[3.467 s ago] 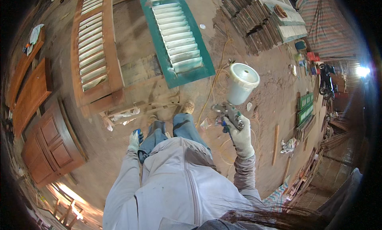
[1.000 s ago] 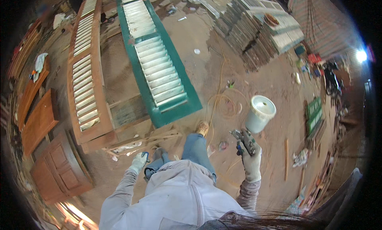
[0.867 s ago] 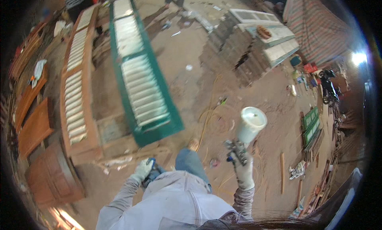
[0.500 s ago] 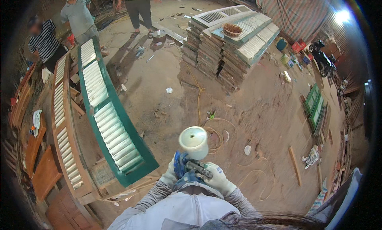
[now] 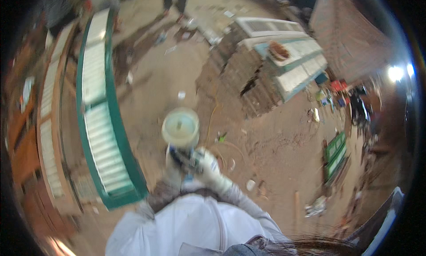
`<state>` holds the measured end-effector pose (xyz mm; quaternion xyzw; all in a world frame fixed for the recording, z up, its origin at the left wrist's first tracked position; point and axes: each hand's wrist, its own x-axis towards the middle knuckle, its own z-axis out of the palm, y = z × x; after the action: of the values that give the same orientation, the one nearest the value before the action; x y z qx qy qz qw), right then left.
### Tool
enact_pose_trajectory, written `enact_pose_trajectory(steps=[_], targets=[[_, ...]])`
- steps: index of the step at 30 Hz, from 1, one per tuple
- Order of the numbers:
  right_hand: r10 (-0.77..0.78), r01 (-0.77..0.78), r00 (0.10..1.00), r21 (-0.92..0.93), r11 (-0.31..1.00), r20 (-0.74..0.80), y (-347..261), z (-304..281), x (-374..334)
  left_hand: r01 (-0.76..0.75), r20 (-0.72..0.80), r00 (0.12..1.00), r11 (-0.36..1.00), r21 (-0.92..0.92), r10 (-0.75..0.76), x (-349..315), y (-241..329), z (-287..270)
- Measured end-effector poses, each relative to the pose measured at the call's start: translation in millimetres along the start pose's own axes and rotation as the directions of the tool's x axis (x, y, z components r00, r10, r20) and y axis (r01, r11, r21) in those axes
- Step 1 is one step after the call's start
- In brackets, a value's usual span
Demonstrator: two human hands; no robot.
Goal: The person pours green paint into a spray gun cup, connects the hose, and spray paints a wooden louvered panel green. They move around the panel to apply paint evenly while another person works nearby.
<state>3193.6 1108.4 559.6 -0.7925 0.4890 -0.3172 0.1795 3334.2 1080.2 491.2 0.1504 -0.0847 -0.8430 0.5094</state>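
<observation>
In front of my chest, both gloved hands close round a spray gun [image 5: 190, 160], its whitish round cup [image 5: 180, 126] standing on top. My right hand [image 5: 209, 165], in a pale glove, wraps the gun's dark body from the right. My left hand [image 5: 174, 164] grips it from the other side; motion blur smears its fingers. Left of the hands lies a long louvred shutter [image 5: 104, 145] with a dark green frame and whitish slats, apart from the gun. Beside it is a brown-framed louvred shutter [image 5: 51, 147].
A tall stack of shutters [image 5: 262, 85] stands ahead, a round basket [image 5: 278, 51] on top. A yellowish hose [image 5: 210, 123] trails over the dirt floor. Green panels [image 5: 336, 154] lean at right. A person's legs [image 5: 175, 1] show at the far edge.
My view has swung and blurred. The spray gun and both hands now sit further left and higher in the picture, nearer the green shutter. Both hands still hold the gun.
</observation>
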Motion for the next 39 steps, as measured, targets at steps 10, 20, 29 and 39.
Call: enact_pose_trajectory(steps=[10, 20, 29, 39], targets=[[-0.175, 0.168, 0.972, 0.054, 0.984, 0.159, 79.2, -38.2, 239.1, -0.551, -0.617, 0.709, 0.813, -0.186, 0.34, 200.1, 122.3, -3.5], [-0.541, 0.499, 0.795, 0.211, 0.841, 0.275, 106.8, 24.1, 377.1, -0.806, -0.781, 0.507, 0.521, -0.28, 0.364, 218.8, 202.6, 15.0], [-0.918, 0.844, 0.311, 0.374, 0.385, 0.244, 152.1, 87.3, 491.3, -0.985, -0.96, 0.099, 0.166, -0.056, 0.264, 280.5, 221.9, -9.8], [-0.949, 0.79, -0.026, 0.589, 0.173, 0.314, 192.8, 84.9, 600.8, -0.963, -0.983, -0.035, -0.268, -0.016, 0.182, 407.2, 211.3, -15.0]])
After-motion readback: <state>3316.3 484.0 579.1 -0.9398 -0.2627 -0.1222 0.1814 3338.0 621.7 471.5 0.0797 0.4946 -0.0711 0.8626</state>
